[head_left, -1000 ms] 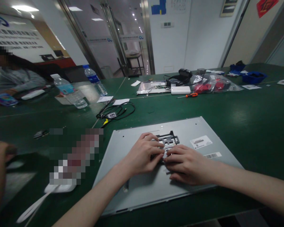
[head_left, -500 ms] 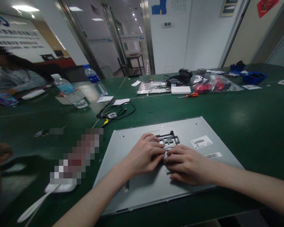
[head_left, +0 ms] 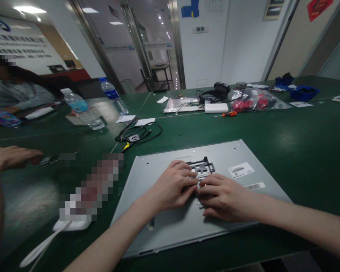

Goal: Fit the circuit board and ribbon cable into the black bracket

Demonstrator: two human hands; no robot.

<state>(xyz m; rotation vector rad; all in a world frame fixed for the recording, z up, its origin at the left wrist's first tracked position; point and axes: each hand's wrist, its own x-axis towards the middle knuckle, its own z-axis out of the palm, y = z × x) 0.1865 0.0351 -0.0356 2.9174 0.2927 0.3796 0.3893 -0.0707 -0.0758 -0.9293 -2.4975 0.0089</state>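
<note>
A flat grey metal panel (head_left: 172, 232) lies on the green table in front of me, with a cut-out and dark bracket-like parts (head_left: 202, 166) near its middle. My left hand (head_left: 175, 185) rests over the panel, fingers bent and closed just below the bracket parts. Facing it, my right hand (head_left: 225, 198) is also closed, its fingertips meeting those of the left. A small silvery piece shows beneath the fingers; what they grip is mostly hidden. Two barcode labels, one a larger white label (head_left: 241, 170), sit on the panel to the right.
Another person's hand (head_left: 14, 156) reaches in from the left, near a small dark object. A white cable (head_left: 35, 251) runs beside a blurred-out item. Black cables (head_left: 141, 130), water bottles (head_left: 113, 96), an orange screwdriver (head_left: 229, 114) and plastic bags (head_left: 257, 100) lie farther back.
The other person's hand at the left has moved up and right, with its fingers now stretched out. My hands and the panel stay almost where they were.
</note>
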